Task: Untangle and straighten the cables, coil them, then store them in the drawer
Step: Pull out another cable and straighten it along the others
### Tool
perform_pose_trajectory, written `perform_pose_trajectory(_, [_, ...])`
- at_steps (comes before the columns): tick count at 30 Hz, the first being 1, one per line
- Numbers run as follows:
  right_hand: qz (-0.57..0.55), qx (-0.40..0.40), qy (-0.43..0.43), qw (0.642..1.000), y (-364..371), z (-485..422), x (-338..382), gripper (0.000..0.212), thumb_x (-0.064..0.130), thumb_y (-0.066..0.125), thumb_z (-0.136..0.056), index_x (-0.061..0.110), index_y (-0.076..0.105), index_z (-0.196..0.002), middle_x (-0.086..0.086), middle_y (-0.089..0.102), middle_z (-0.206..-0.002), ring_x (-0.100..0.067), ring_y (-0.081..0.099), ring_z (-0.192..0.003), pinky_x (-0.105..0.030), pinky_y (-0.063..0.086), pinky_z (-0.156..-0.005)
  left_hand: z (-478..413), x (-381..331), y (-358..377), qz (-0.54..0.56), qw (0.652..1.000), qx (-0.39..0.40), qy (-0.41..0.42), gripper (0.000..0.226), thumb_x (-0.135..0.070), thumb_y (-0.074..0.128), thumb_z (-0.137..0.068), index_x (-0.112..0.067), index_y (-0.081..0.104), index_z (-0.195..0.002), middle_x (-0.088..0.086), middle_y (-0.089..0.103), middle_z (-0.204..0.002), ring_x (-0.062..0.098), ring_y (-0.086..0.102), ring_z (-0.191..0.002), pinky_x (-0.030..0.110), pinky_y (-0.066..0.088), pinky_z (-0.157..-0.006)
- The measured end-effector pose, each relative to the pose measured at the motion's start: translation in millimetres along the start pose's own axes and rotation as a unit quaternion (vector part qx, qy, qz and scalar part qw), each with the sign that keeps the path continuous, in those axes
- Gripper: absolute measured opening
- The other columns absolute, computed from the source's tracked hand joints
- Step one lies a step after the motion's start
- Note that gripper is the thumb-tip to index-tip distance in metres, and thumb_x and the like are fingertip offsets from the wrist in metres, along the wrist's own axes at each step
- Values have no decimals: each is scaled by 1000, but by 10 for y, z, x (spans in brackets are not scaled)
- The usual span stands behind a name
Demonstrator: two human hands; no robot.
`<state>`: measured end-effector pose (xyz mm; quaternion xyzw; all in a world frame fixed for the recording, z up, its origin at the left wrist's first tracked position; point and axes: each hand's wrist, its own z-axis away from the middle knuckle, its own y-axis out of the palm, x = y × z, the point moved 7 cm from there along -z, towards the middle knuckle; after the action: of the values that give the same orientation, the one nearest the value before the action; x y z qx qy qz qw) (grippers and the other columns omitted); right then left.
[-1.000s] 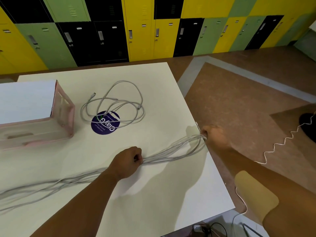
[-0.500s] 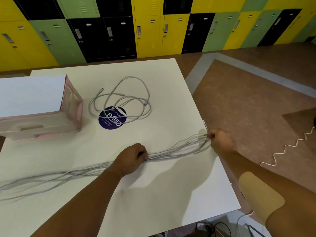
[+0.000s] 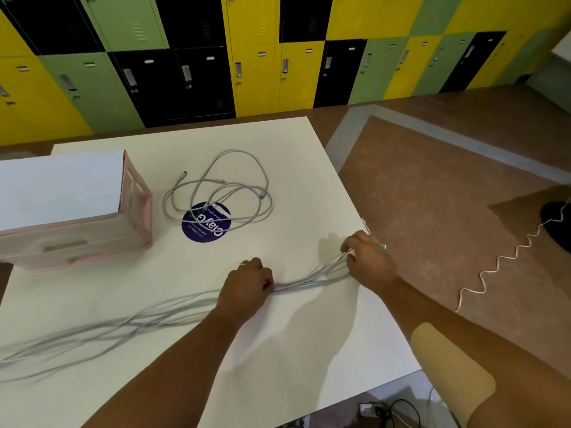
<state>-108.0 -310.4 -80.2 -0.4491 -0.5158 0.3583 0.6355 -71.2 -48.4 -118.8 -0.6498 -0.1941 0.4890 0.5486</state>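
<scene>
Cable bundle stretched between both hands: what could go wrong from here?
1. The right hand grips the cable bundle by its end at the right edge of the table; a slip could drop those strands over the side.
2. Behind the left hand, the strands fan apart and cross; coiling now may lock in tangles.
3. The second cable lies loosely looped nearby; a sweeping tail could snag it.

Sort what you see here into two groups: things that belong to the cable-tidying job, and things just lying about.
Part of the job: stretched cables, gripped by the left hand and right hand; tangled cables; pink drawer.

Just lying about: round blue sticker; curly cord on the floor; lockers.
</scene>
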Motion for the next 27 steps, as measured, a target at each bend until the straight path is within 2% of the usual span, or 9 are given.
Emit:
perform_pose_trajectory(5, [-2,8,-12,1000,75,61,201,33,-1,53,-85,18,68,-108,0,60,-115,-23,50,-109,-32,41,-88,-48,-74,-8,-17,1000,5,22,12,-30,61,-90,-23,68,-96,-3,58,-98,21,57,-90,36,48,-75])
perform_pose_trajectory(10, [-1,25,0,1000,78,68,59,56,-8,47,-75,20,64,-121,2,58,-125,-23,48,-118,-36,44,-95,-238,-372,64,23,998,19,53,22,-34,56,-94,-20,66,-109,-1,58,-104,23,57,-95,37,47,-80])
perform_pose_trajectory(13, [13,32,-11,999,60,41,-107,72,-10,48,-69,21,58,-133,2,51,-138,-24,41,-130,-37,42,-104,-408,-655,170,53,995,48,66,30,-38,60,-93,-19,63,-116,1,58,-109,23,55,-101,37,47,-85])
perform_pose_trajectory(16, [32,57,-9,998,52,-1,-283,80,-10,48,-73,21,45,-146,1,35,-156,-24,29,-142,-37,35,-113,-557,-880,277,47,993,77,75,42,-44,67,-87,-19,60,-120,2,56,-112,25,53,-105,40,47,-90])
perform_pose_trajectory(19, [30,98,1,995,93,0,-548,83,-12,48,-76,22,37,-151,0,30,-160,-26,26,-145,-37,30,-118,-696,-1111,418,40,992,90,81,50,-47,72,-82,-17,59,-121,3,53,-114,26,50,-107,39,47,-91])
perform_pose_trajectory(21, [10,100,5,995,124,9,-681,82,-13,48,-77,22,38,-150,-1,34,-158,-26,30,-144,-37,29,-118,-764,-1235,499,35,992,92,82,59,-49,75,-78,-17,57,-124,3,52,-117,24,47,-110,39,47,-92])
perform_pose_trajectory(23, [-8,79,4,997,136,-16,-782,72,-10,48,-81,20,45,-146,-4,42,-153,-26,39,-139,-35,32,-116,-830,-1348,574,24,992,91,85,58,-47,75,-79,-16,57,-125,3,52,-118,23,47,-111,37,47,-93])
perform_pose_trajectory(27, [-41,51,19,998,116,-100,-929,44,0,51,-88,12,59,-130,-9,58,-132,-31,54,-119,-36,45,-103,-902,-1432,614,30,993,72,88,18,-27,63,-92,-16,63,-106,4,58,-102,24,56,-100,33,45,-82])
